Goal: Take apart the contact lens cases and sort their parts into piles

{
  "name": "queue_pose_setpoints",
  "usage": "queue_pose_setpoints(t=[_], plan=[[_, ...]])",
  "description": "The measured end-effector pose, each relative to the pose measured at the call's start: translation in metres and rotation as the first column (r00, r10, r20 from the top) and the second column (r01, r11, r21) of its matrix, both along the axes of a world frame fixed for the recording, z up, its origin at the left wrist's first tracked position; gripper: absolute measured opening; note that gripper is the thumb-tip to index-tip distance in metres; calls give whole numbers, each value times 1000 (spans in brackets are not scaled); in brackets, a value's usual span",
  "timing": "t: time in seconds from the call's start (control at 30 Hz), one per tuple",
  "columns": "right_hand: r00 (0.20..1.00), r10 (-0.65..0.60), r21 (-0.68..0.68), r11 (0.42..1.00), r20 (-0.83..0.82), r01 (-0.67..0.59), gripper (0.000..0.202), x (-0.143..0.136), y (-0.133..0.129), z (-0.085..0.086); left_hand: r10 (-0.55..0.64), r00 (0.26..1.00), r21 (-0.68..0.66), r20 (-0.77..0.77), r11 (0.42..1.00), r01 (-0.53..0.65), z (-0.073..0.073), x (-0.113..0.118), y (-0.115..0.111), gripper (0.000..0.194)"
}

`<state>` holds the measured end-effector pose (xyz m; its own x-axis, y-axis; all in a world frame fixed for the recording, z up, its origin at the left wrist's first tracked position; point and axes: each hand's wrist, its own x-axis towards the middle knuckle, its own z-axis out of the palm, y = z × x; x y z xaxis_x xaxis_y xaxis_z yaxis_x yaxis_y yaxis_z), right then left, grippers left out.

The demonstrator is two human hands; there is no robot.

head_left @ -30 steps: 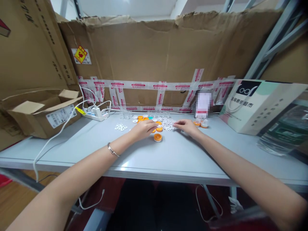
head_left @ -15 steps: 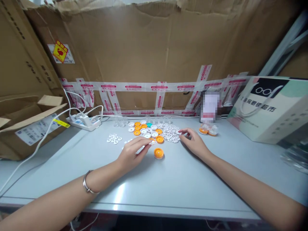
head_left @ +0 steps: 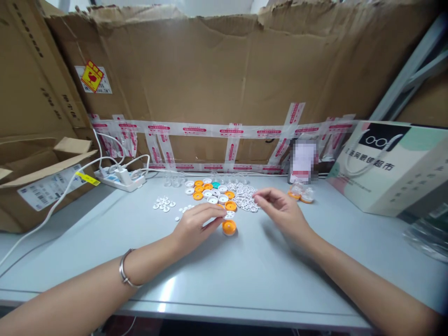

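Observation:
Between the thumb and fingers of my left hand [head_left: 198, 226] is a small white openwork disc [head_left: 229, 215]. It is held just above an orange round cup [head_left: 229, 227], which stands apart from the others at the front. My right hand [head_left: 282, 210] hovers beside a pile of white openwork discs [head_left: 245, 193], thumb and index fingertip close together. Whether a piece sits in that pinch I cannot make out. Left of the pile are grouped white round cups [head_left: 212, 199], orange ones [head_left: 198, 195] and one teal cup [head_left: 216, 185].
Small white stemmed parts [head_left: 164, 203] lie to the left, with clear domes [head_left: 171, 179] behind. Clear-topped orange pieces [head_left: 306, 194] stand at right, before a propped phone [head_left: 304, 161]. A paper bag [head_left: 378, 168], power strip [head_left: 122, 179] and open carton [head_left: 45, 182] flank the table.
My left hand has moved slightly right and down, bringing the white disc over the front orange cup. My right hand has drawn back a little from the pile's edge.

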<state>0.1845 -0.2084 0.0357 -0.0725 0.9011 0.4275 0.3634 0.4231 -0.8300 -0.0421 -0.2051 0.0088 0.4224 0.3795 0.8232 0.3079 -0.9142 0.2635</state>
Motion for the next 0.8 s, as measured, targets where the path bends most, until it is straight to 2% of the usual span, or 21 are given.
queue_pose_setpoints(t=[0.03, 0.1, 0.2, 0.27, 0.37, 0.5, 0.57, 0.67, 0.73, 0.8], plan=[[994, 103, -96, 990, -39, -107, 17, -6, -6, 2, 1, 1000, 9, -7, 1000, -1, 0, 1, 0, 12], [954, 260, -274, 916, -147, -292, 22, -16, -14, 4, -1, 1000, 41, -19, 999, 2, 0, 2, 1, 11], [890, 339, -399, 803, -304, -442, 29, -28, -20, -1, -1, 1000, 78, -24, 997, 3, 1, 4, 0, 9], [873, 324, -407, 787, -365, -463, 27, -32, -20, -4, 7, 1000, 77, -21, 997, -5, 2, 5, -1, 7], [875, 284, -400, 804, -393, -440, 24, -35, -19, -8, -3, 1000, 38, -6, 999, 3, 2, 6, -3, 5], [876, 291, -410, 796, -384, -444, 22, -34, -19, -9, -16, 998, -135, 62, 991, 25, 3, 7, -6, 5], [853, 293, -430, 765, -432, -480, 24, -34, -18, -10, -21, 995, -200, 93, 979, 39, 4, 7, -7, 4], [794, 276, -454, 699, -542, -553, 27, -34, -18, -9, -39, 993, -221, 108, 973, 62, 5, 7, -8, 4], [752, 262, -455, 662, -604, -596, 25, -35, -19, -8, -44, 994, -202, 104, 977, 65, 6, 7, -8, 4], [724, 219, -468, 635, -654, -615, 20, -36, -20, -6, -55, 996, -126, 75, 990, 64, 6, 8, -7, 7]])
